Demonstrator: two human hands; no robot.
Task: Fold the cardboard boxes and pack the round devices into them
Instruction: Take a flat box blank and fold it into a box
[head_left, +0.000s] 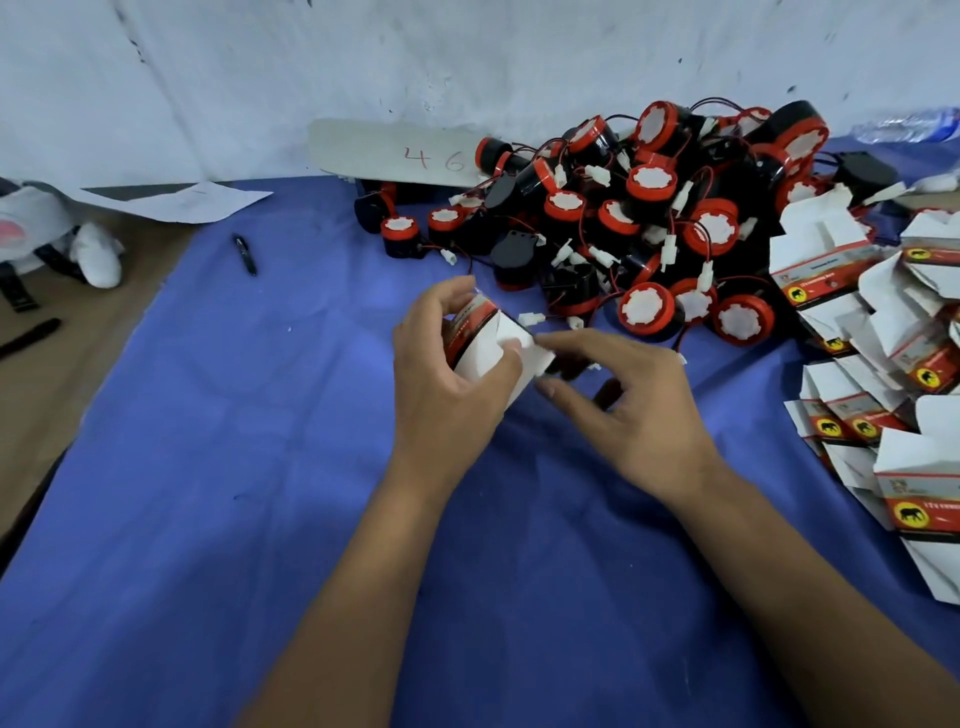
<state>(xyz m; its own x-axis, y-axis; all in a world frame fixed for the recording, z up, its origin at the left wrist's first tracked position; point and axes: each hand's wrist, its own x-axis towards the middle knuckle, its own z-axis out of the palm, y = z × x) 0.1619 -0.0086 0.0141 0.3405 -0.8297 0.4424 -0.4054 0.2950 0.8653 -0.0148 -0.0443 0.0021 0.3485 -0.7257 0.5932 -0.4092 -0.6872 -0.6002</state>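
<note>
- The left hand (449, 374) grips a small cardboard box (485, 338) at the centre of the frame, fingers curled round its red-and-black printed side.
- The right hand (631, 395) pinches the box's white flap (535, 358) between thumb and forefinger.
- A heap of round devices (649, 218), red and black, fills the upper right.
- Unfolded boxes (883, 332) lie along the right edge of the blue worktop (234, 467).
- A pen (245, 254) lies at upper left.

A white wall (467, 67) with dark marks is seen behind the tabletop (78, 322). The brown tabletop is covered mostly by a blue cloth (234, 467). The light is soft and slightly bluish.
</note>
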